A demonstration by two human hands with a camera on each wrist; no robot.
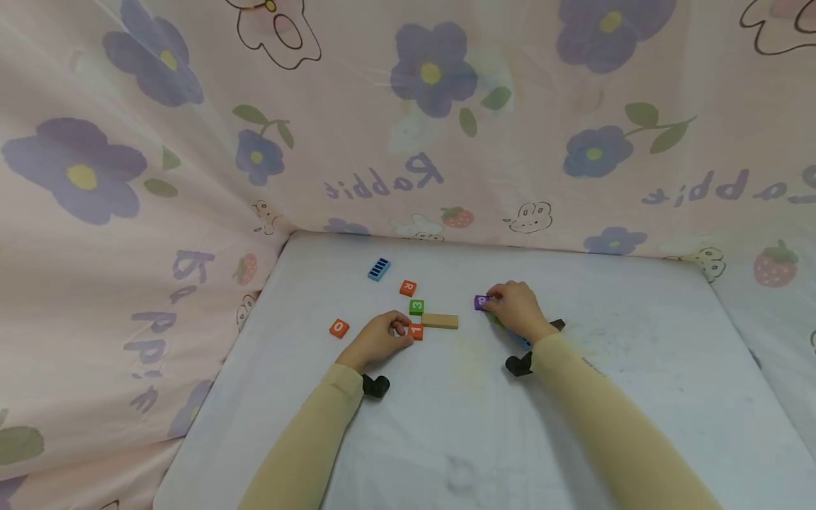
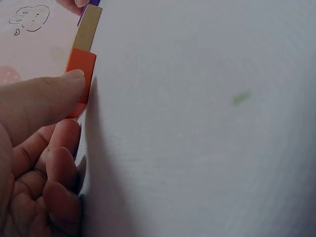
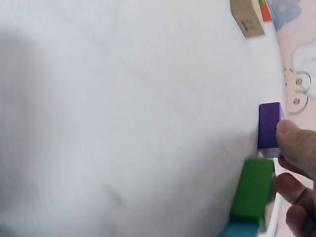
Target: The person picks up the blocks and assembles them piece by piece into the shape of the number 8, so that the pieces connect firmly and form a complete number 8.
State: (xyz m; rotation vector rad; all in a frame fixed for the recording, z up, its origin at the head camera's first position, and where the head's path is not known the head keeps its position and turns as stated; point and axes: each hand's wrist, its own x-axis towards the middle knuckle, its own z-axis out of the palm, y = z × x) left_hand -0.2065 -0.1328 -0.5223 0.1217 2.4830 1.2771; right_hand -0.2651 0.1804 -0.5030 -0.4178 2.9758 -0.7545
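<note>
I take my bearings from the wooden plank [image 1: 440, 321], lying near the middle of the white surface [image 1: 446, 425]. In my head feed, my left grip [image 1: 380, 336] sits at the plank's left end, narrow on the orange 1 block [image 1: 416, 331]; my right grip [image 1: 519, 309], also narrow, pinches the purple block [image 1: 481, 302] beyond the plank's right end. That feed alone lets me read the markings: the green 3 block [image 1: 416, 307] just past the plank's left end, the orange R block [image 1: 408, 287] and blue striped block [image 1: 379, 269] farther beyond, the orange 0 block [image 1: 339, 328] well left. The left wrist adds a thumb [image 2: 54, 94] on the orange side; whether plank and orange touch, I cannot tell. The right wrist uncovers what my hand mostly hides overhead: a green block [image 3: 253, 190] beside the purple one, then a blue piece [image 3: 240, 229]. Beyond the plank, the far edge meets flowered cloth [image 1: 357, 142]; my broadest room lies on the plank's near side.
</note>
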